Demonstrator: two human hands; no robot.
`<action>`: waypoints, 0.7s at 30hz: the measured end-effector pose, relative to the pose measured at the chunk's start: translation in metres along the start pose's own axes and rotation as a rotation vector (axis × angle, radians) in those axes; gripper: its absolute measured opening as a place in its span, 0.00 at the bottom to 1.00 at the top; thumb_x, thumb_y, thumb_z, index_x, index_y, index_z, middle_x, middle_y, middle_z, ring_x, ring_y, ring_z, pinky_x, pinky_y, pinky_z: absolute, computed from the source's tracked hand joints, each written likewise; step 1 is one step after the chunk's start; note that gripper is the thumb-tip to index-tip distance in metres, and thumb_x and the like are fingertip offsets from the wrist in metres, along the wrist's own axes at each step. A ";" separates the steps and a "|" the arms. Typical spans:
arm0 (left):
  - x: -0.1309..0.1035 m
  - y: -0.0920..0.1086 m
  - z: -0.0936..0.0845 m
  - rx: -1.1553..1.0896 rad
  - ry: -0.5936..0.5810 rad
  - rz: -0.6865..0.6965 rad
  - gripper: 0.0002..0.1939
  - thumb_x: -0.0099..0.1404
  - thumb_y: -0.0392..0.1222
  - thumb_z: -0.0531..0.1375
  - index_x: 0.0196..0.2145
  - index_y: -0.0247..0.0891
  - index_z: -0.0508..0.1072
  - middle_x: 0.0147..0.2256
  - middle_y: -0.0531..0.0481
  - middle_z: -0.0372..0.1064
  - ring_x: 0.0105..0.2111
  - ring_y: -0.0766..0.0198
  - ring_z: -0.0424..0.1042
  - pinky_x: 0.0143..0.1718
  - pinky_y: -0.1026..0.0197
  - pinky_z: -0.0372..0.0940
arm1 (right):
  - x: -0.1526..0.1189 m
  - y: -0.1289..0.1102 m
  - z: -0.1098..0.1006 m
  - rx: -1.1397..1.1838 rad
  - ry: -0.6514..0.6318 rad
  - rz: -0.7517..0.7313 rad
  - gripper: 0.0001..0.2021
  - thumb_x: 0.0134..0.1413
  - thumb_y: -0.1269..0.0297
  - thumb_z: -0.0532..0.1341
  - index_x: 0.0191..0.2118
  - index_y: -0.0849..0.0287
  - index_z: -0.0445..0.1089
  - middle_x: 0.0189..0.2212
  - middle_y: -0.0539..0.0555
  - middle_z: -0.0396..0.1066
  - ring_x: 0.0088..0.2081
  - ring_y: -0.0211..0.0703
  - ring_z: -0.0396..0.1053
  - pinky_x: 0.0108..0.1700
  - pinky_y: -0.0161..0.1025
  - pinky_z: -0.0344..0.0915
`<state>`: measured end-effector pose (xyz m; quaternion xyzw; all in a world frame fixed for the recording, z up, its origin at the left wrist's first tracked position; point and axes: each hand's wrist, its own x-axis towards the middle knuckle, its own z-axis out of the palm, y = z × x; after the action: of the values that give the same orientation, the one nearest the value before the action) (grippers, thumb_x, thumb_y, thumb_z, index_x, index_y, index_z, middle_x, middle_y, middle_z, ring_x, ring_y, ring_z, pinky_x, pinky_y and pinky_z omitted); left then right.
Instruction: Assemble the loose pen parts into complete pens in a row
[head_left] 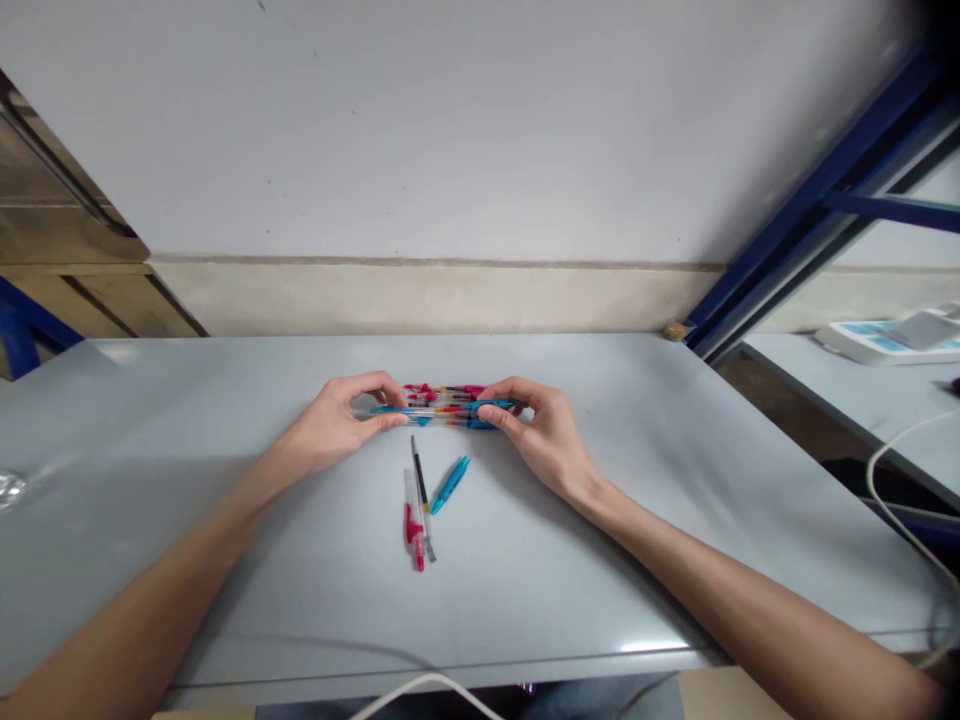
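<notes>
My left hand (346, 420) pinches the left end of a clear-barrelled pen with blue ends (441, 410). The right end of this pen is between the thumb and fingers of my right hand (536, 425). Lying side by side right behind and under it are several pens (444, 390) with red or blue parts, partly covered by my fingers. Nearer to me on the table lie a blue pen part (451, 485), a pen refill (421, 480) with a dark section, and a clear pen barrel with a red clip (414, 530).
The grey table (285, 580) meets a wall at the back. A blue metal frame (795, 210) rises at the right. Beyond it, a white device (892, 340) rests on another surface. White cables hang at the right and by the front edge.
</notes>
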<state>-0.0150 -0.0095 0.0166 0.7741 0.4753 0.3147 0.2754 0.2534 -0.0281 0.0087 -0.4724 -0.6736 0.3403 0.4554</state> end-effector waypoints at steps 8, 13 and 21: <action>-0.007 0.017 0.025 -0.055 0.081 0.146 0.05 0.65 0.41 0.66 0.34 0.39 0.74 0.33 0.52 0.73 0.35 0.64 0.71 0.35 0.66 0.65 | -0.006 0.001 0.004 -0.034 0.030 -0.114 0.05 0.58 0.62 0.68 0.38 0.56 0.78 0.36 0.53 0.78 0.38 0.46 0.72 0.43 0.42 0.65; -0.008 0.018 0.027 -0.058 0.106 0.207 0.05 0.64 0.38 0.66 0.32 0.38 0.73 0.32 0.52 0.73 0.34 0.65 0.71 0.35 0.66 0.65 | -0.008 -0.003 0.004 -0.025 0.019 -0.128 0.04 0.58 0.62 0.69 0.37 0.56 0.79 0.36 0.53 0.79 0.39 0.46 0.74 0.44 0.42 0.66; -0.009 0.018 0.028 -0.003 0.136 0.352 0.04 0.67 0.34 0.65 0.34 0.37 0.73 0.33 0.51 0.73 0.34 0.66 0.72 0.37 0.64 0.65 | -0.009 -0.009 0.005 0.005 -0.039 -0.045 0.10 0.59 0.58 0.67 0.31 0.59 0.78 0.27 0.51 0.76 0.29 0.39 0.68 0.32 0.35 0.61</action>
<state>0.0132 -0.0283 0.0094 0.8218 0.3497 0.4102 0.1844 0.2471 -0.0397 0.0126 -0.4493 -0.6920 0.3405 0.4509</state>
